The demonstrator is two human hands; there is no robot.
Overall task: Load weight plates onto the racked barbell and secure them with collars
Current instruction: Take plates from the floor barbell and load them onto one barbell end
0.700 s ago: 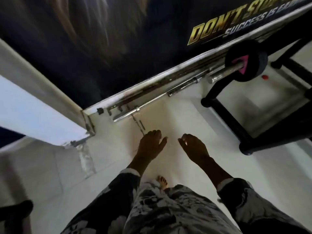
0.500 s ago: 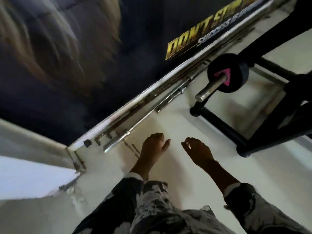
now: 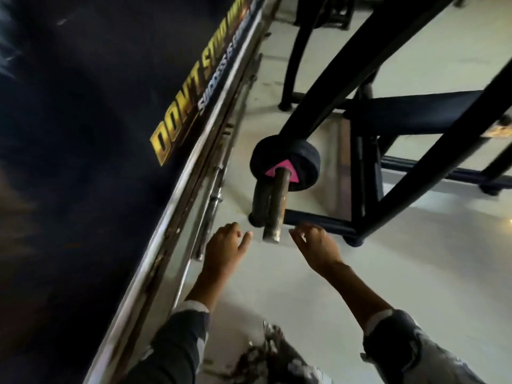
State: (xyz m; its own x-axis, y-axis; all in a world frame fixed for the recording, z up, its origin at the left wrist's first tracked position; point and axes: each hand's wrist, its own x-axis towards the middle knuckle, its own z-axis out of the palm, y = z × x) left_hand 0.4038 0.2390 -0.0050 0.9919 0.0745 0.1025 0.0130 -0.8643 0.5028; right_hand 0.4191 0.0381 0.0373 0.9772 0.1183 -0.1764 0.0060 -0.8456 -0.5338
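The racked barbell's steel sleeve (image 3: 277, 206) points toward me at the middle of the head view. A black weight plate (image 3: 302, 159) with a pink triangular mark sits on the sleeve, against the black rack. My left hand (image 3: 225, 246) hovers just left of the sleeve's end, fingers loosely curled and holding nothing. My right hand (image 3: 314, 243) hovers just right of the sleeve's end, also holding nothing. No collar shows on the sleeve.
A black rack frame (image 3: 388, 112) with slanted uprights and floor bars stands to the right. A dark wall banner (image 3: 177, 115) with yellow lettering runs along the left over a steel rail (image 3: 177, 223). Spare bars (image 3: 213, 195) lie on the pale floor beside the rail.
The view has swung right and closer to the barbell. Both hands have come up to either side of the sleeve's end. They hold nothing, as before.
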